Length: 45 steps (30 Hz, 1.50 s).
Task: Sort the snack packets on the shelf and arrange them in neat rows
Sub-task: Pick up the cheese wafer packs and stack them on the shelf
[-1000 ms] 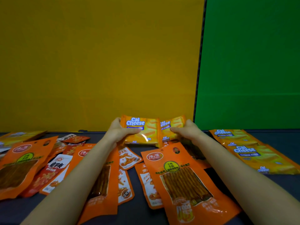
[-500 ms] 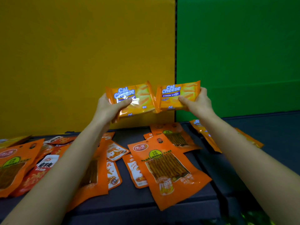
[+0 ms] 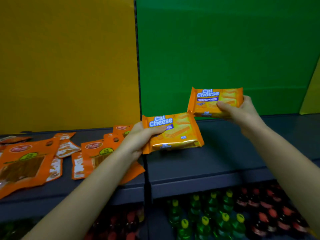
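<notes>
Head view. We show two cheese wafer packets, one in each hand, above the right-hand section of the shelf [image 3: 233, 149], the section backed by the green panel [image 3: 207, 49]. The left hand [image 3: 136, 139] grips the left packet [image 3: 180, 134] at its left end: the thumb lies across the printed face and the remaining fingers are hidden behind it. The right hand [image 3: 242, 115] grips the right packet [image 3: 214, 99] at its right end in the same manner, thumb on the front, fingers round the edge.

Both packets face us with their long axes running left to right, roughly parallel to the shelf's front edge. The left packet sits lower and nearer to us. Its bottom edge is at or just above the shelf surface; we cannot tell which, since its shadow merges with the dark board. The right packet is higher and farther back, near the green panel, with its lower left corner just beside the upper right corner of the left packet.

We judge the step in hand to be the setting down of this matched pair, and the left hand is the nearer to release. The move turns on keeping both long axes in line, so that the packets land side by side.

Loose orange pouches [image 3: 26, 163] lie unsorted on the section before the yellow panel [image 3: 69, 58]; bottles [image 3: 207, 220] fill the tier below.
</notes>
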Each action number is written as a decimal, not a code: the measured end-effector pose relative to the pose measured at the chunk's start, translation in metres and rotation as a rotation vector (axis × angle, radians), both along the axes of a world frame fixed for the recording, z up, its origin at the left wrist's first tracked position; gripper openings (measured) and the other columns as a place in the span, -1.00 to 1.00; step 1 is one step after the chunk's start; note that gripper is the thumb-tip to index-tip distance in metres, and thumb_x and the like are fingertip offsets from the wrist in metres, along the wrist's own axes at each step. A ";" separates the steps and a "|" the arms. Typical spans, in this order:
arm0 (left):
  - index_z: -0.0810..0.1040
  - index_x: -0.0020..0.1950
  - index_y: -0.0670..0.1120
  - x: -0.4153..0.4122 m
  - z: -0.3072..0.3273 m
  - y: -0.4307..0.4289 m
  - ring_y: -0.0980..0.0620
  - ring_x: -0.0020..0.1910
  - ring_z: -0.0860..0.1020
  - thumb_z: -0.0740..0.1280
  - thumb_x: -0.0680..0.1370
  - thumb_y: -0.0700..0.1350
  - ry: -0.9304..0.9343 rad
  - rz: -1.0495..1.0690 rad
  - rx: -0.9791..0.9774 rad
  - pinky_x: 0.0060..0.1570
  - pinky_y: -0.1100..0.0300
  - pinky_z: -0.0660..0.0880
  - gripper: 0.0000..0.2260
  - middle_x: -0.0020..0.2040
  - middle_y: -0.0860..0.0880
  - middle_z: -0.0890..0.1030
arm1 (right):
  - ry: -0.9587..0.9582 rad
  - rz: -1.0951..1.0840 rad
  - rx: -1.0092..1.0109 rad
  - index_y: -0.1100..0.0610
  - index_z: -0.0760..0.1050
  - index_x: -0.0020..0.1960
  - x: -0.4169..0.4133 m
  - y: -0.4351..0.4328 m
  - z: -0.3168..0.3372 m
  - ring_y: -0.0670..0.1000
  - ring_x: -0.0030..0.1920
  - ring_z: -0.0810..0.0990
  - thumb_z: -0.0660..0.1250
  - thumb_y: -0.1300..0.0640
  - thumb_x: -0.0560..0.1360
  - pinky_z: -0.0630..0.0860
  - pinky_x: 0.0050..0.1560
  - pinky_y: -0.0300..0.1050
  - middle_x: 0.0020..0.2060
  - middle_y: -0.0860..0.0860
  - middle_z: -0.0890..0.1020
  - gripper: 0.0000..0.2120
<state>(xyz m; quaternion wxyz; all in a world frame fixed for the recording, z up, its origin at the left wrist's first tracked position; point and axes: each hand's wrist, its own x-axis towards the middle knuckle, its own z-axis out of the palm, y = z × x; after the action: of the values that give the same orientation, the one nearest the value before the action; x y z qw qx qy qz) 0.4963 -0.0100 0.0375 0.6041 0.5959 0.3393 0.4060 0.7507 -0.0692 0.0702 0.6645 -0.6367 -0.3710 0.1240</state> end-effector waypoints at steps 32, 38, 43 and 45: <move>0.37 0.18 -0.13 0.044 -0.043 -0.029 -0.13 0.14 0.52 0.14 0.36 0.46 1.263 0.374 0.536 0.02 0.05 0.45 -0.28 0.16 -0.11 0.55 | 0.079 0.069 -0.069 0.18 0.25 0.36 0.064 -0.021 -0.044 0.15 0.20 0.53 0.48 0.11 0.37 0.53 0.14 0.12 0.25 0.14 0.49 -0.34; 0.39 0.23 -0.11 0.055 -0.018 -0.018 -0.11 0.11 0.53 0.10 0.50 0.31 1.229 0.488 1.029 0.02 0.04 0.43 -0.45 0.13 -0.09 0.58 | 0.174 0.111 -0.110 0.20 0.30 0.34 0.085 -0.013 -0.052 0.14 0.15 0.56 0.46 0.15 0.40 0.54 -0.25 -0.13 0.24 0.15 0.51 -0.41; 0.46 0.20 -0.06 0.088 -0.005 -0.004 -0.07 0.12 0.53 0.18 0.54 0.16 1.119 0.436 1.177 0.03 0.06 0.42 -0.63 0.09 -0.02 0.61 | 0.232 0.192 -0.169 0.26 0.32 0.33 0.118 0.007 -0.059 0.08 0.01 0.54 0.38 0.22 0.45 0.51 -0.29 -0.16 0.23 0.20 0.52 -0.50; 0.47 0.19 -0.05 0.101 -0.005 0.005 -0.06 0.15 0.52 0.18 0.55 0.13 1.128 0.410 1.196 0.06 0.07 0.41 -0.66 0.10 -0.01 0.60 | 0.228 0.211 -0.213 0.28 0.31 0.33 0.133 0.018 -0.064 0.10 0.01 0.53 0.34 0.25 0.47 0.51 -0.29 -0.15 0.23 0.23 0.51 -0.54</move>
<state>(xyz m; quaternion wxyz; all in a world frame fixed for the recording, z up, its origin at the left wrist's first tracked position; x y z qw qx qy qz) 0.5974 -0.0050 0.0321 -0.1582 0.8552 0.4193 0.2602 0.8836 -0.0510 0.0062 0.6145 -0.6428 -0.3426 0.3030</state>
